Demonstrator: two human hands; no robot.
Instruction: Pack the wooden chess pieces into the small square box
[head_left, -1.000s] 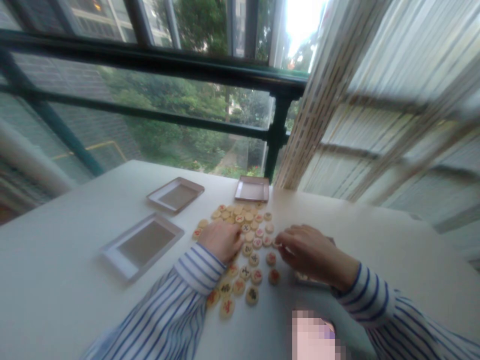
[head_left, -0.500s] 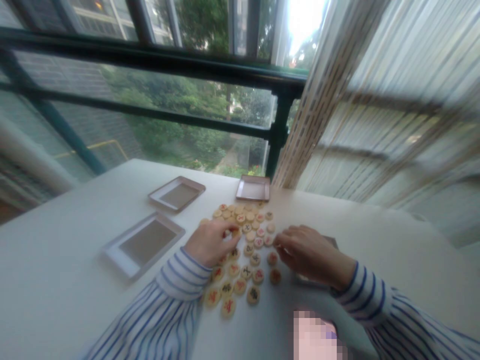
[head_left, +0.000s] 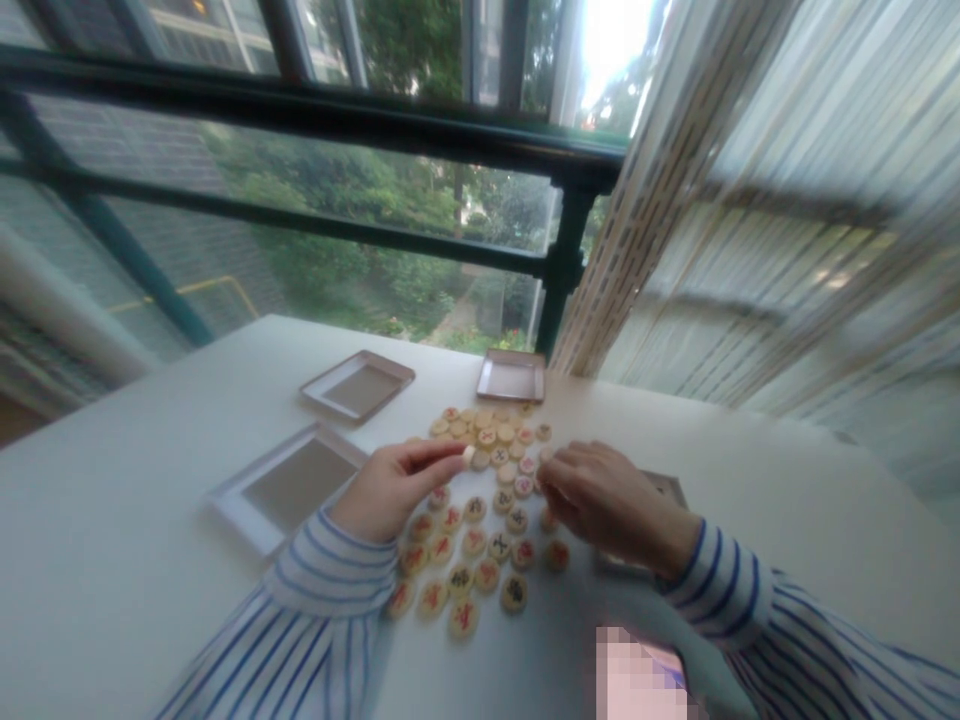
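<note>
Between the thumb and fingers of my left hand (head_left: 394, 485) a pale round Chinese chess piece (head_left: 469, 457) is pinched, raised on its edge above the scattered pieces. My right hand (head_left: 611, 500) reaches down at the right side of the pieces, its fingers bent and drawn together. Its fingertips touch or nearly touch a piece there; what they hold, if anything, is hidden. Between and below my hands lie many loose Chinese chess pieces (head_left: 463, 616), some showing red characters, others black. Farther back, a cluster of pieces (head_left: 487, 436) lies close together, several of them with blank faces.
Shallow trays stand on the white table (head_left: 135, 480): one at the left (head_left: 225, 505), one behind it (head_left: 360, 414), one at the back (head_left: 512, 399). Another tray (head_left: 679, 490) is partly covered by my right hand. A pixelated object (head_left: 641, 675) lies at the front edge.
My left hand has drawn back to the left, and the piece in its fingers now shows edge-on. My right hand has shifted slightly left towards the pieces.
</note>
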